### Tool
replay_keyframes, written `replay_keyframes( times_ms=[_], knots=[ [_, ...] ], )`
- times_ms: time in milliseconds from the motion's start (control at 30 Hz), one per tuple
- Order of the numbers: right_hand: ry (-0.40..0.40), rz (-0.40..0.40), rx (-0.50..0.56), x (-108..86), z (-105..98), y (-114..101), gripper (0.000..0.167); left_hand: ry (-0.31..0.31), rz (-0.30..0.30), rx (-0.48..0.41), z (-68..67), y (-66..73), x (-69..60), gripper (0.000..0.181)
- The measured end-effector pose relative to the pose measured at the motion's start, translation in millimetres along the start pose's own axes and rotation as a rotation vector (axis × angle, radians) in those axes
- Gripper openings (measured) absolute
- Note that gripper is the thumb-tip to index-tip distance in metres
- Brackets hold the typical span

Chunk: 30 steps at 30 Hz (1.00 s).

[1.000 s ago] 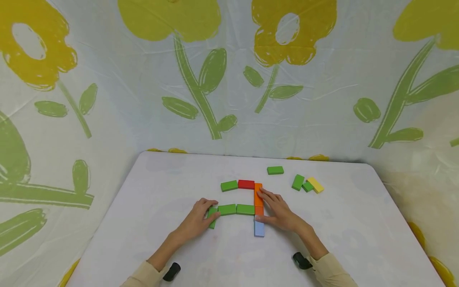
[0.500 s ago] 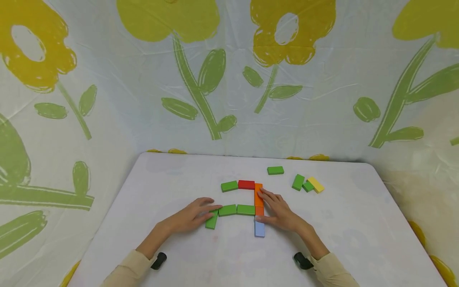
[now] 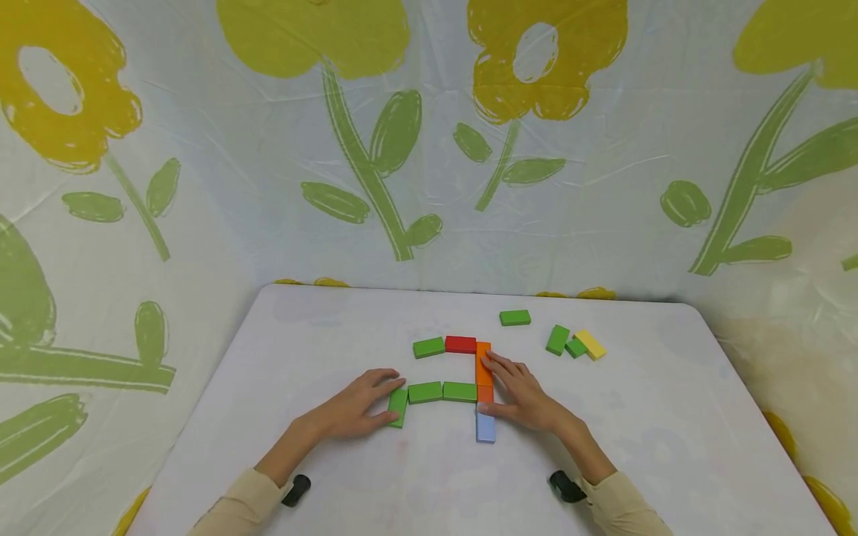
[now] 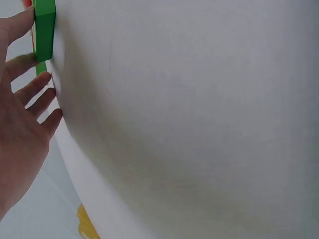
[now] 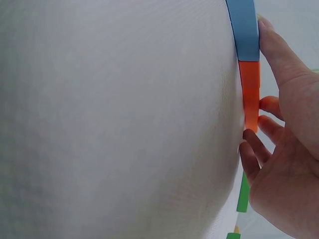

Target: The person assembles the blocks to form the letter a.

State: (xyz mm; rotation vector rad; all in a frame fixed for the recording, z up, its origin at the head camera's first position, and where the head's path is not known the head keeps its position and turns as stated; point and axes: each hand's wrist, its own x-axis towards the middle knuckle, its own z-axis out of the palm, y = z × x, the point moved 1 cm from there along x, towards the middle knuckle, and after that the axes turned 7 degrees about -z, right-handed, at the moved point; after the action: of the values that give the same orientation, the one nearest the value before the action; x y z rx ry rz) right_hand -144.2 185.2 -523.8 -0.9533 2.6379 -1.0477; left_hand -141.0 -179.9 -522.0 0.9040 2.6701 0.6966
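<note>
My left hand holds the leftmost green block between thumb and index finger, one near each end; the left wrist view shows this green block with the other fingers spread beside it. That block leans slightly and meets a row of two green blocks. The row's right end meets an orange column. My right hand rests relaxed along the column's right side, thumb by the top of the light blue block. In the right wrist view, the thumb touches the blue block.
Behind the row, a green block and a red block reach the column's top. Farther right lie a single green block, two more green blocks and a yellow block. Flower-printed cloth surrounds the white table.
My left hand has drawn back a little to the left, its index finger leaving the row's end for the block's top end. The leftmost green block shifted slightly left, then back right. My right hand stays put.
</note>
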Motion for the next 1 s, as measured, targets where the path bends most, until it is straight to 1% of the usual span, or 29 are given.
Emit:
replay_keyframes(
  times_ms=[267,400,500,700,800,900,1000],
  knots=[
    [-0.003,0.024,-0.005,0.7,0.3,-0.4,0.088,-0.002,-0.023,-0.005,3.0,2.4,-1.3,0.06],
    [-0.002,0.016,-0.011,0.7,0.3,-0.4,0.088,0.007,-0.034,-0.017,4.5,2.6,-1.8,0.063],
    [0.002,0.004,-0.013,0.5,0.1,-0.9,0.087,0.009,-0.033,-0.017,4.5,2.6,-1.6,0.061],
    [0.015,-0.018,-0.029,-0.2,-0.4,-1.0,0.086,-0.027,-0.007,0.038,4.2,-0.9,2.0,0.052],
    [0.015,-0.021,-0.01,-0.4,-0.3,-0.9,0.086,-0.042,0.003,0.051,3.2,-2.3,2.4,0.048],
    [0.017,-0.024,-0.006,-0.4,-0.3,-1.2,0.087,-0.04,0.018,0.055,3.3,-4.3,2.7,0.047],
    [0.023,-0.022,-0.006,-0.2,-0.3,-1.3,0.087,-0.025,0.047,0.064,4.2,-6.3,3.6,0.048]
  ],
)
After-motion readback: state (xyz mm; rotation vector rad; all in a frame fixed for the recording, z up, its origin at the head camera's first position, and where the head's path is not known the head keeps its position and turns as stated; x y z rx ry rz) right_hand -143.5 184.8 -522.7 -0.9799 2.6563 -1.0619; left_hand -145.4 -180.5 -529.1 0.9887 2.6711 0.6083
